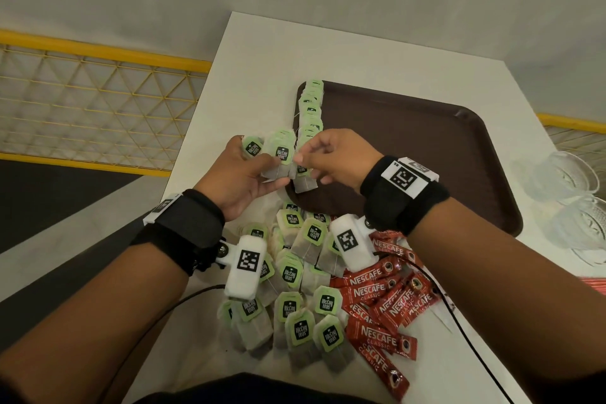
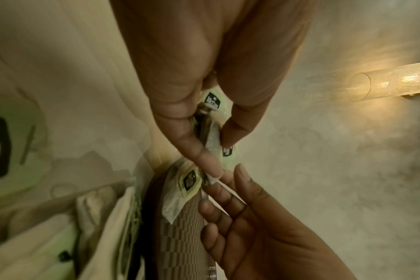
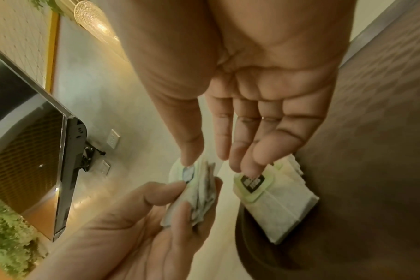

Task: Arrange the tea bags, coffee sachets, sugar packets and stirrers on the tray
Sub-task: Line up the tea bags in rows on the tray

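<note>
My left hand (image 1: 259, 167) (image 2: 218, 151) grips a fanned bunch of green-tagged tea bags (image 1: 278, 151) (image 3: 201, 193) above the tray's near left corner. My right hand (image 1: 303, 157) (image 3: 204, 159) meets the bunch from the right, and its thumb and index finger pinch the outermost tea bag. A row of overlapping tea bags (image 1: 311, 108) runs along the left edge of the brown tray (image 1: 426, 157). The nearest bag of the row (image 1: 305, 185) (image 3: 276, 200) lies just under my right fingers. Loose tea bags (image 1: 295, 272) and red coffee sachets (image 1: 387, 298) are heaped on the white table in front of the tray.
Clear glass cups (image 1: 574, 190) stand on the table to the right of the tray. A yellow mesh railing (image 1: 98, 92) runs beyond the table's left edge. Most of the tray's surface is bare. A black cable (image 1: 465, 331) crosses the sachets.
</note>
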A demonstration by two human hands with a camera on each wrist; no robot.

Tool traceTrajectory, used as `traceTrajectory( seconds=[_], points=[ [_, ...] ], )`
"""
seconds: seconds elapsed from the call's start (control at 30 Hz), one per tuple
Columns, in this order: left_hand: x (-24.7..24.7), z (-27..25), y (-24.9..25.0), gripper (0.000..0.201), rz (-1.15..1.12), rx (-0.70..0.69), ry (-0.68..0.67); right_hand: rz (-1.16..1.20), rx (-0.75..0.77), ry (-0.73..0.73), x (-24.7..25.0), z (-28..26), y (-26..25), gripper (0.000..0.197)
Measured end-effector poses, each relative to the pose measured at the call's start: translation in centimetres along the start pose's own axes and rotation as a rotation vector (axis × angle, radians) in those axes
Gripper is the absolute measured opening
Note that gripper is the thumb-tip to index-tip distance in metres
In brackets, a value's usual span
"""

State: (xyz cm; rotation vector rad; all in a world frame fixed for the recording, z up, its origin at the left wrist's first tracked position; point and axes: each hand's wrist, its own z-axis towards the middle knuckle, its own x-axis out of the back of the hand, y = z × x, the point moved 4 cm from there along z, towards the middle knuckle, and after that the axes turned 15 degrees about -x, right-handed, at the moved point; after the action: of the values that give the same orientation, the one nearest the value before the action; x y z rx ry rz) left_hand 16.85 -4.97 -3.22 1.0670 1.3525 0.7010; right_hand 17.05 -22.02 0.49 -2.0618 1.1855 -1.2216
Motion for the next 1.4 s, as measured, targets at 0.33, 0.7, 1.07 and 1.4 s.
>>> traceTrajectory(
  seconds=[0.33,0.7,1.07,1.4],
  points=[
    [-0.5,-0.3,-0.2,0.042,0.043,-0.007,-0.021,0.179,0.061,0.052,0.1,-0.1,-0.3,0.018],
    [0.9,0.1,-0.6,0.03,0.031,0.018,0.055,0.216,-0.046,-0.228,0.8,0.1,1.3,0.011],
    [1.2,0.0,-0.8,0.038,0.032,0.017,0.058,-0.167,0.066,0.051,0.3,0.7,0.6,0.023],
    [1.2,0.0,-0.7,0.038,0.051,-0.013,0.066,-0.166,0.054,0.157,0.6,1.3,0.6,0.02]
  ],
)
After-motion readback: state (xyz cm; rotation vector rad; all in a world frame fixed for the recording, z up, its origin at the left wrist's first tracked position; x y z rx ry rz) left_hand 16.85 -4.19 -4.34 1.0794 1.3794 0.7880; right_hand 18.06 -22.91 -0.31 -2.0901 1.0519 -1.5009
